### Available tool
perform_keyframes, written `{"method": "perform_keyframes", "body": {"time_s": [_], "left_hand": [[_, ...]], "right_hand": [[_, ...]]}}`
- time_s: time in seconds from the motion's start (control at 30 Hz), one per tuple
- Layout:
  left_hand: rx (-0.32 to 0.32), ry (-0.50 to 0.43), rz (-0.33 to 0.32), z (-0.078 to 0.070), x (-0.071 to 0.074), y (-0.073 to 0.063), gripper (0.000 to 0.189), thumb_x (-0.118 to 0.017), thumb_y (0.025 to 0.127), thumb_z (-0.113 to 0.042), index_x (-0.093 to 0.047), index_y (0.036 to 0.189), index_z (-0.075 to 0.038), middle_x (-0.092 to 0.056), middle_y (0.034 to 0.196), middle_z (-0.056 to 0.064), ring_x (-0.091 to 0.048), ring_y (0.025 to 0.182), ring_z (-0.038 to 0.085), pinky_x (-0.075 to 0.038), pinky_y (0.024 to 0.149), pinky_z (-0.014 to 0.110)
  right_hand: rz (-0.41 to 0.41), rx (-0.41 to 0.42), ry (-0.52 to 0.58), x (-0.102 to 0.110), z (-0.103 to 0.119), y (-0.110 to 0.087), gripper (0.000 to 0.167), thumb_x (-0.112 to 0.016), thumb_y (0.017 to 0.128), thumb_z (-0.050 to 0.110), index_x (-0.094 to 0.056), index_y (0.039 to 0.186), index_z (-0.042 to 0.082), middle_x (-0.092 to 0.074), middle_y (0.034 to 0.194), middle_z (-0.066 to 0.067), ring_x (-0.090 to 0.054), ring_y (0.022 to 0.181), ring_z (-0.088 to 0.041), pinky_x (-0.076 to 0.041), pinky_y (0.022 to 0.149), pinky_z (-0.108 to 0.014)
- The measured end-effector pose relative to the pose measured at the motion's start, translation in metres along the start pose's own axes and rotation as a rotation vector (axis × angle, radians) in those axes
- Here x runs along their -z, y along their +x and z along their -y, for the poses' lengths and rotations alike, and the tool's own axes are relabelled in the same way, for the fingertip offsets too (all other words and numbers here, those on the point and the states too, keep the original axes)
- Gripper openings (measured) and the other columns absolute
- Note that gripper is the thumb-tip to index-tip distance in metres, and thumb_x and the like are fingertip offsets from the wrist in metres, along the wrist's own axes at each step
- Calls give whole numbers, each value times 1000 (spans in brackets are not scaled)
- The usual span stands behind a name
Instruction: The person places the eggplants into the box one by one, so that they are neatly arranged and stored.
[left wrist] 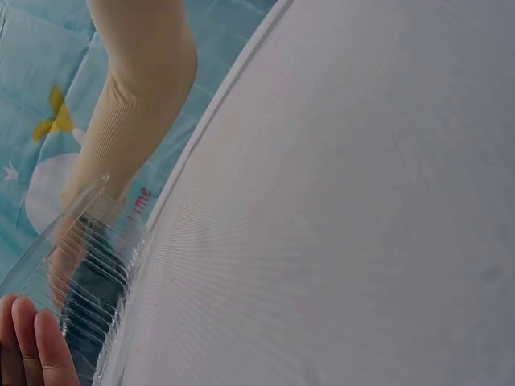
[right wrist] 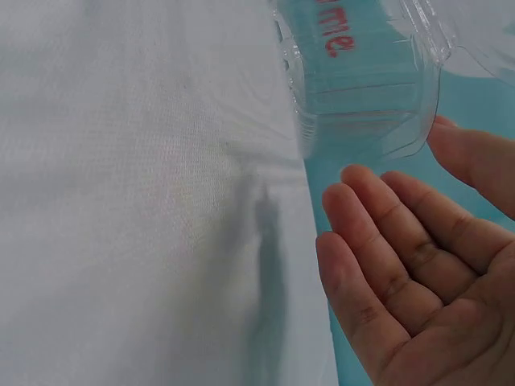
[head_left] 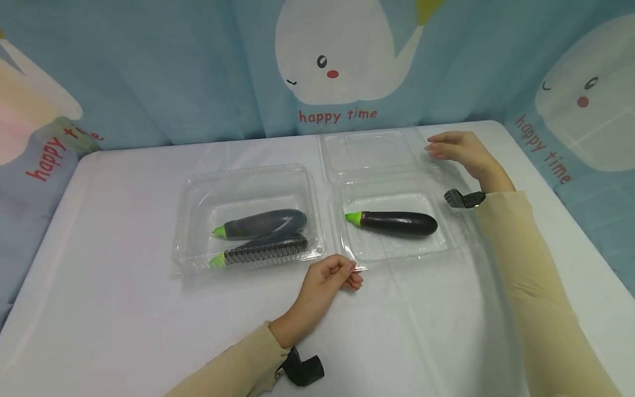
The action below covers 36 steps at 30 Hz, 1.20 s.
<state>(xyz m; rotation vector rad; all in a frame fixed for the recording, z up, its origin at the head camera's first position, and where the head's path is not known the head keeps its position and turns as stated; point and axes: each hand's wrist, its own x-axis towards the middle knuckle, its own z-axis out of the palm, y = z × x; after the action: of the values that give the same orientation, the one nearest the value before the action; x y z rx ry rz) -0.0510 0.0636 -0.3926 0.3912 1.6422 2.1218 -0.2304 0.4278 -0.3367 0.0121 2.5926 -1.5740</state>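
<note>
An unlidded clear plastic clamshell box lies on the white table, holding one dark eggplant with a green stem end. Its lid is folded back flat behind it. At the box's front left corner my left hand pinches the rim between thumb and fingers. My right hand hovers by the lid's right edge, fingers loosely extended. In the right wrist view, the thumb of that hand is at the clear plastic edge; whether it touches is hard to tell.
Left of it stands a closed clear clamshell box with two eggplants inside. A blue curtain with white cartoon figures hangs behind the white-covered table. Black wrist cameras sit at both sleeves.
</note>
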Motion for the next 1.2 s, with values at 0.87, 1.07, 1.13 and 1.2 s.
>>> {"method": "perform_keyframes", "body": {"time_s": [0.87,1.07,1.13,1.2], "left_hand": [[17,-19,-4,3,-7,0,18,-49,96,1,-56,95,18,-63,84,27,-63,74,9,-56,74,31],[21,-26,2,3,-8,-1,18,-49,96,1,-55,94,18,-63,84,28,-62,74,8,-56,74,30],[15,-24,4,3,-8,-2,19,-49,96,1,-54,94,19,-62,84,29,-62,74,8,-56,74,31],[12,-22,5,3,-7,-2,20,-49,96,0,-54,94,19,-62,85,29,-62,74,8,-56,74,31]], "right_hand": [[-39,-58,29,-5,-3,11,49,-59,94,19,-47,124,-18,-66,87,15,-64,82,2,-49,72,-14],[-33,-60,38,-6,-5,13,46,-57,95,18,-48,124,-17,-66,86,15,-64,82,1,-49,72,-14],[-39,-62,45,-6,-5,13,45,-58,94,18,-50,123,-16,-66,85,14,-64,82,1,-49,72,-13],[-46,-52,34,-6,-4,14,44,-60,93,17,-51,122,-16,-66,84,15,-63,80,2,-49,71,-13]]}}
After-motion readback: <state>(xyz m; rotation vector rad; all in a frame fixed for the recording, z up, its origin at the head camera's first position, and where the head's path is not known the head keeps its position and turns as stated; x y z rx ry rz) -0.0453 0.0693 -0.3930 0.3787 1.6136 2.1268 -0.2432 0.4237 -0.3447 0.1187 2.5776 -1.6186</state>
